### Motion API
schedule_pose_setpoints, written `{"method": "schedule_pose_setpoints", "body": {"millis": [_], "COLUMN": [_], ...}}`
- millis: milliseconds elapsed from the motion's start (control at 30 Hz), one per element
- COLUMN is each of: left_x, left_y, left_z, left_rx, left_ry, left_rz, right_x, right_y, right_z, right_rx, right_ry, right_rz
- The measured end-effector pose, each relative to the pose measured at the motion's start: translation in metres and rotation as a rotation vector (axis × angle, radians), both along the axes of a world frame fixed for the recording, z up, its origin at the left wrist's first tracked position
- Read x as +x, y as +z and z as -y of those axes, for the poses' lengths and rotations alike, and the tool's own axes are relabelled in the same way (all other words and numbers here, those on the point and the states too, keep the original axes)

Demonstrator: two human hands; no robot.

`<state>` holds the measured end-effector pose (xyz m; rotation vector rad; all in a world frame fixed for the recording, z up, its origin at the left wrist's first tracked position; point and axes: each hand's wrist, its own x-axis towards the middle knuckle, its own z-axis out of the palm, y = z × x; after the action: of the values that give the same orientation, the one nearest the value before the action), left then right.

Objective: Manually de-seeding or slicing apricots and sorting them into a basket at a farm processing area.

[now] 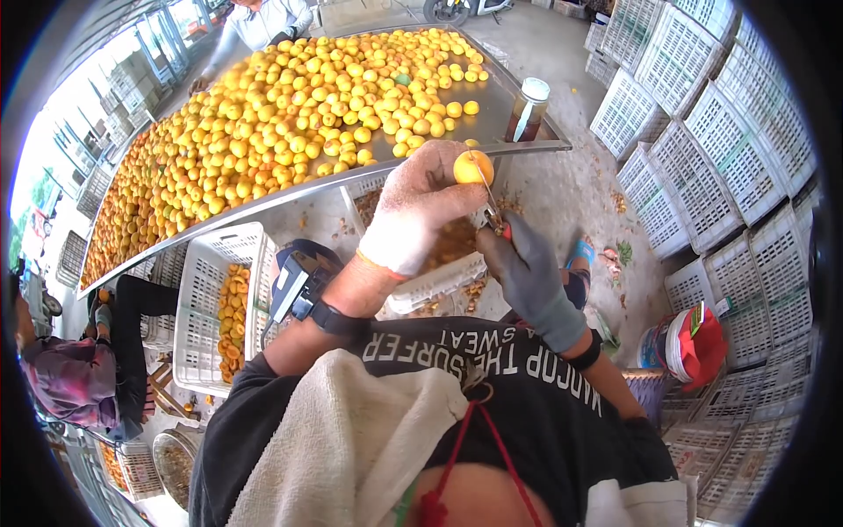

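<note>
My left hand (418, 201), in a pale work glove, grips a whole yellow apricot-like fruit (469, 168) between thumb and fingers. In a grey glove, my right hand (527, 263) is shut on a small knife (492, 216) with some red at its handle. The thin blade lies against the right side of the fruit. Both hands are raised beyond my lap, near the edge of a metal table (490, 120) heaped with the same yellow fruit (276, 112). Below them, partly hidden by my left hand, is a white plastic crate (438, 286) with brownish scraps in it.
A white crate (191, 316) of halved fruit (234, 309) stands left of me. A jar of dark liquid (527, 109) sits at the table's right corner. Stacked crates (711, 145) line the right side. One person (263, 26) is across the table, another (72, 375) at the left.
</note>
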<state>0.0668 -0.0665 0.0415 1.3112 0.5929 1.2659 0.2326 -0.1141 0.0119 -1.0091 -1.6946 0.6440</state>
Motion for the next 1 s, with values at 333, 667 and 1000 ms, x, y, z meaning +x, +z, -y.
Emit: {"method": "schedule_pose_setpoints", "body": {"millis": [333,667,1000], "left_x": [-0.023,-0.033,-0.025], "left_y": [0.007,0.017,0.018], "left_z": [0.011,0.014,0.018], "left_rx": [0.053,0.167,-0.012], "left_ry": [0.057,0.116,-0.036], "left_rz": [0.039,-0.005,0.166], "right_x": [-0.021,-0.027,-0.026], "right_y": [0.009,0.011,0.005], "right_z": [0.007,0.005,0.001], "right_rx": [0.105,-0.067,0.327], "right_ry": [-0.015,0.075,0.000], "right_rz": [0.099,0.043,0.170]}}
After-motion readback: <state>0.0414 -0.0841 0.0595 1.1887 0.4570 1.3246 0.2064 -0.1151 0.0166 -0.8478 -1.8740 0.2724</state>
